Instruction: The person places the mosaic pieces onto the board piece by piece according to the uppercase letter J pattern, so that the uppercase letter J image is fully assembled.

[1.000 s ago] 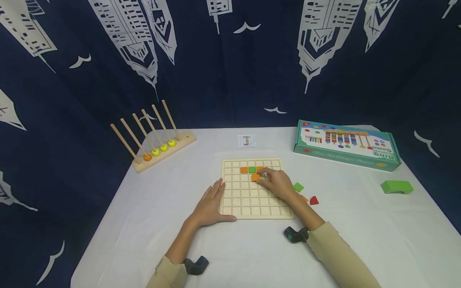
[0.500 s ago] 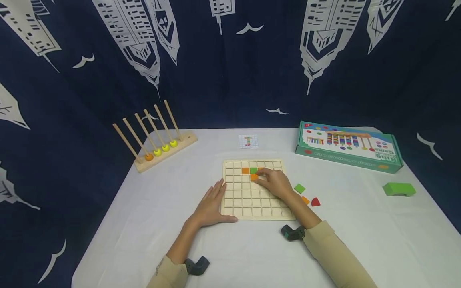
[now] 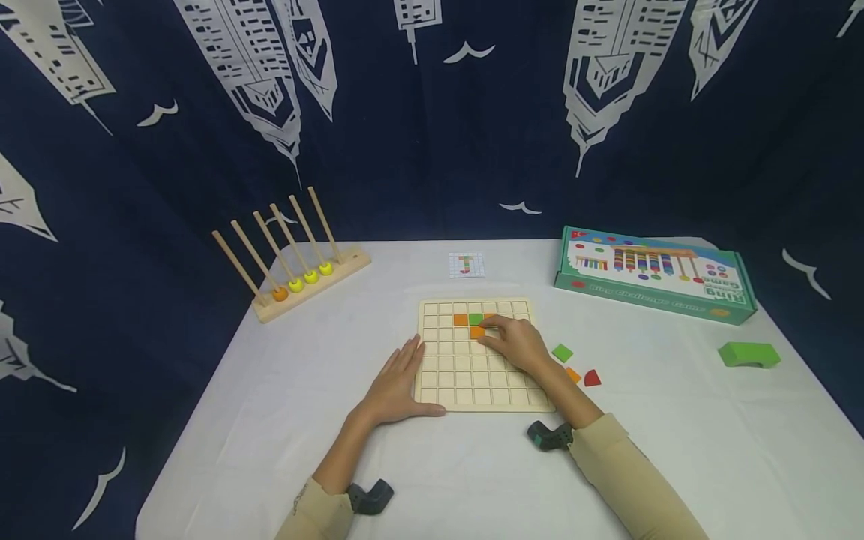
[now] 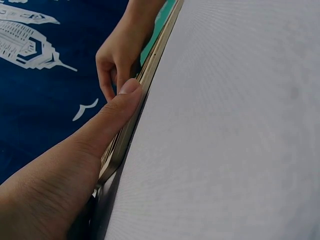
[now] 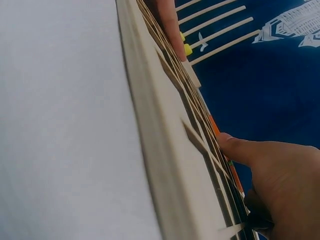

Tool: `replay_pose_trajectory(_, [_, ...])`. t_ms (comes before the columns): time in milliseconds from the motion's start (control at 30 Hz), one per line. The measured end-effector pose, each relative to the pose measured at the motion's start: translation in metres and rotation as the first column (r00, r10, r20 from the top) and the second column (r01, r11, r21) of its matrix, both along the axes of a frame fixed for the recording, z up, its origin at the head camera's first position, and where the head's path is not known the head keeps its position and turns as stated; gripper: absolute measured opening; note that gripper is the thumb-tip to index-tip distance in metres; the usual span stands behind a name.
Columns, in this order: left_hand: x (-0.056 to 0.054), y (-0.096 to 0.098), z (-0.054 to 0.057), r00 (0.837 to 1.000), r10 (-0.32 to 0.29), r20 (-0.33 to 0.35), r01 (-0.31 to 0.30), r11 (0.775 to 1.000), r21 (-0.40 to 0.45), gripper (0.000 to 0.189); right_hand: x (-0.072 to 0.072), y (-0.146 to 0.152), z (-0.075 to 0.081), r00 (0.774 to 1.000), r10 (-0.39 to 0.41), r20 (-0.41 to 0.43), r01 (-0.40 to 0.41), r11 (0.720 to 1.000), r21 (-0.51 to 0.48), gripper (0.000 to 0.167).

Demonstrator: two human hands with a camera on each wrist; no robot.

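Note:
A wooden grid board lies on the table. My left hand rests at its left front corner, fingers extended along the left side and thumb along the front edge. My right hand reaches over the board and pinches a square orange tile between thumb and forefinger. That tile sits flat in the square directly below a green tile. Another orange tile lies left of the green one. To its right is a third orange tile, partly hidden by my fingers.
Right of the board lie a green tile, an orange piece and a red piece. Behind it is a pattern card. A peg stand with beads, a game box and a green block stand farther out.
My right hand has shifted the pinched orange tile slightly left, and it now lies squarely in the space under the green tile. The left hand keeps its place.

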State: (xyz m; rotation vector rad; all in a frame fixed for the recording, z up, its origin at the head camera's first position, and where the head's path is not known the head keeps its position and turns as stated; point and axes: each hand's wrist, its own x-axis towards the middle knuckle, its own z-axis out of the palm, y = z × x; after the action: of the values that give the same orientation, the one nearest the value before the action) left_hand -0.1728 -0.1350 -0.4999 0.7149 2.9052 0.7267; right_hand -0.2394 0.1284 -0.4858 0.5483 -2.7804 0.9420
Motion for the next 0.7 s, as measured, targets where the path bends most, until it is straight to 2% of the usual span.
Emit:
replay_pose_trajectory(200, [0.0,0.0,0.0,1.0,-0.003,-0.001,0.003,1.0,0.005,0.125,0.001,0.002,-0.002,1.0,0.009,-0.026,-0.01,1.0,-0.02,0.034])
replay_pose_trajectory(367, [0.001,0.0,-0.001,1.0,-0.004,-0.008,0.004,1.0,0.01,0.126,0.01,0.012,0.002,1.0,0.023,-0.019,-0.025,0.997,-0.069,0.033])
replay_pose_trajectory(533, [0.001,0.0,-0.001,1.0,-0.003,-0.015,0.004,1.0,0.008,0.127,0.024,0.037,0.01,1.0,0.0,0.017,0.001,0.996,-0.086,0.032])
replay_pose_trajectory(700, [0.001,0.0,0.0,1.0,-0.007,-0.016,0.007,1.0,0.013,0.127,0.035,0.071,0.012,0.999,-0.039,-0.015,0.038,0.998,-0.048,0.032])
